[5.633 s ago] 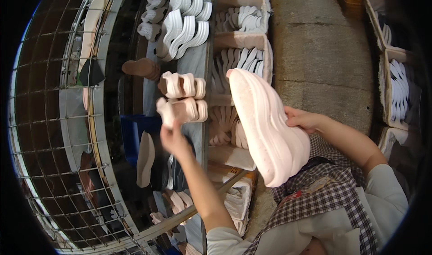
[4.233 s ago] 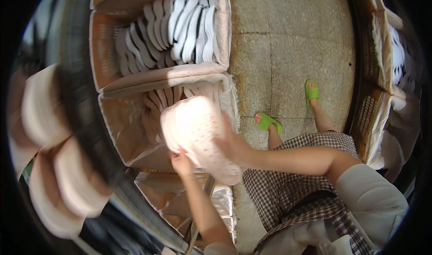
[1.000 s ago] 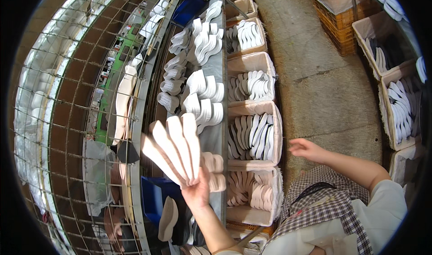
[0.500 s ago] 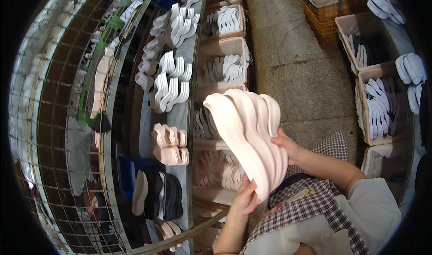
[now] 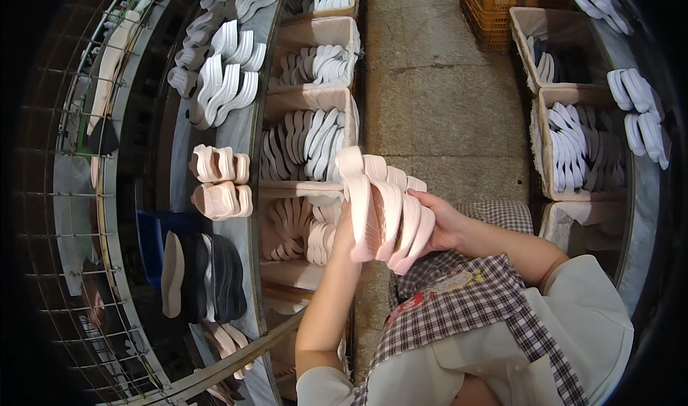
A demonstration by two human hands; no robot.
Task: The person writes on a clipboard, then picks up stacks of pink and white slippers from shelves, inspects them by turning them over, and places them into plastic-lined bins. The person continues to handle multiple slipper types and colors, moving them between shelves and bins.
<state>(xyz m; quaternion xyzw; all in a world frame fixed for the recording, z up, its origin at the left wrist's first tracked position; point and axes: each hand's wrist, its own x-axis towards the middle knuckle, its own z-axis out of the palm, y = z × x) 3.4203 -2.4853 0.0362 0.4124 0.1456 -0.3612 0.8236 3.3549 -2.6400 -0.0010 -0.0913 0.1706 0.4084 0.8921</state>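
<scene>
From the head camera, looking down: a bundle of pale pink shoe soles (image 5: pixel 408 223) is held in front of the body, just above a checked apron (image 5: pixel 448 309), near the middle of the view. The bundle is gripped from both sides. Its left side is supported by the left hand (image 5: pixel 345 228), whose fingers are mostly hidden behind the soles, so their exact spread cannot be told. Its right side is clasped by the right hand (image 5: pixel 441 223), with the thumb near the top and the other fingers partly covered.

To the left, a grey bench (image 5: pixel 242 137) is lined with goods. Two short stacks of pink soles (image 5: pixel 223 182) are set side by side there, with white soles (image 5: pixel 222 91) stacked farther up. Nearer the body, a beige sole (image 5: pixel 173 273) and black soles (image 5: pixel 226 277) are placed just beside a blue bin (image 5: pixel 149 248).

Between bench and stone floor (image 5: pixel 430 112), cloth-lined crates (image 5: pixel 352 119) are ranged in a row, filled with grey, white and pink soles. On the right, more lined crates (image 5: pixel 542 144) are seen, and white bundles (image 5: pixel 640 112) are laid on a second bench (image 5: pixel 640 184).
</scene>
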